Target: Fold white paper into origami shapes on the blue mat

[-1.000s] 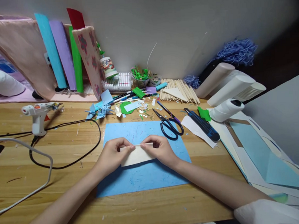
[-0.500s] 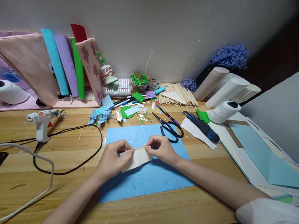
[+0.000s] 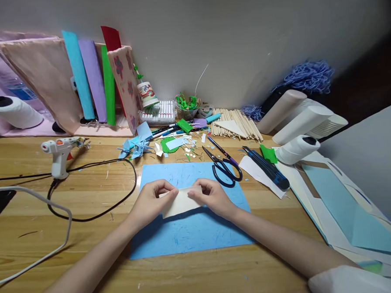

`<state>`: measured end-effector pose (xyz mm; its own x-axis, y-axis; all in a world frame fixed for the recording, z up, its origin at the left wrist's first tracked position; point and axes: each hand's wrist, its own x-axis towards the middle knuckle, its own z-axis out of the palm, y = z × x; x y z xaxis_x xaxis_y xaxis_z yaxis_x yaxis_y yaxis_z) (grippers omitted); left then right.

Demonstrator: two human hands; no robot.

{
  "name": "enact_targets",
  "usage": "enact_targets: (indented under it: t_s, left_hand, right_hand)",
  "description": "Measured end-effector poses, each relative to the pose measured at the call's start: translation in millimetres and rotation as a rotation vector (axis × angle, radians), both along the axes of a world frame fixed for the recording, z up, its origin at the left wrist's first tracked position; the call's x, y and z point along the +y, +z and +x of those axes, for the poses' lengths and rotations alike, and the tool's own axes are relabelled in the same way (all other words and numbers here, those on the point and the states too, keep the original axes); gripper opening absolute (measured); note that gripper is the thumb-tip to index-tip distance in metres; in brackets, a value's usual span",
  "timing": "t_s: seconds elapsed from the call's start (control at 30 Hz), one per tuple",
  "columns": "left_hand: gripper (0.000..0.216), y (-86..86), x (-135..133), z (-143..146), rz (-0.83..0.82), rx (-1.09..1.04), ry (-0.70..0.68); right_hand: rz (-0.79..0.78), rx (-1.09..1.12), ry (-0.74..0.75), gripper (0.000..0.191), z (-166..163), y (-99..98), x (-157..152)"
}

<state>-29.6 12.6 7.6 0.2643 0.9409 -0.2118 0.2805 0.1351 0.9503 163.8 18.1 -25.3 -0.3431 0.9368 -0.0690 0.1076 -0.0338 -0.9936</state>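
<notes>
A cream folded paper piece [image 3: 180,201] rests over a blue paper sheet [image 3: 189,227] on the wooden table. My left hand [image 3: 152,203] pinches its left end, fingers curled closed on it. My right hand [image 3: 213,197] pinches the right end the same way, thumb and fingers pressed on the top edge. Both hands lie low on the blue sheet.
Black scissors [image 3: 222,168] and a blue utility knife [image 3: 267,173] lie just right of the hands. A white glue gun [image 3: 60,153] with a black cord [image 3: 96,186] stands at left. Paper scraps, markers [image 3: 159,112], wooden sticks [image 3: 235,120], paper rolls and stacked sheets [image 3: 342,200] crowd the back and right.
The hands lifted the cream paper a little half a second ago, then pressed it back down on the blue sheet. The camera view shifted slightly.
</notes>
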Motion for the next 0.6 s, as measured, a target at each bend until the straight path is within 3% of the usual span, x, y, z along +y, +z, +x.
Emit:
enact_targets:
  t_s: [0.2,0.4,0.6]
  left_hand:
    - [0.017,-5.3,-4.0,6.0,0.009,-0.005,-0.065]
    - [0.01,-8.6,4.0,-1.7,-0.058,-0.025,-0.032]
    - [0.004,0.8,11.0,-10.4,-0.09,0.015,-0.011]
  right_hand:
    - [0.067,-0.081,0.032,0.025,-0.6,2.0,-5.4]
    - [0.024,0.002,-0.16,0.022,1.5,3.6,-0.4]
    - [0.028,0.07,-0.304,0.022,3.2,2.2,1.8]
